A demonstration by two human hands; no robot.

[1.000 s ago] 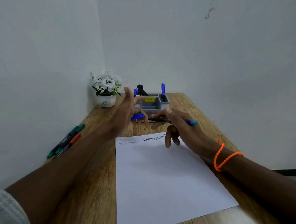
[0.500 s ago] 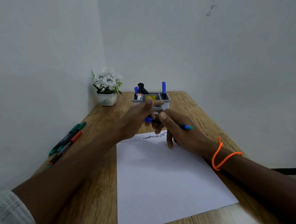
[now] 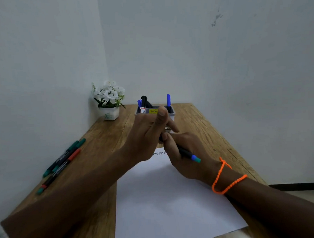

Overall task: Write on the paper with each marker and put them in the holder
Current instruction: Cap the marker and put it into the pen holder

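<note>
Hands meet over the paper: right hand grips a blue marker, left hand seemingly holds its cap, hidden. Holder already has several markers; green and red markers wait unused on the counter.

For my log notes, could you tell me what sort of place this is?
Probably a small writing desk in a room corner: a wooden table against plain white walls, with a marker holder, a potted flower and paper.
</note>
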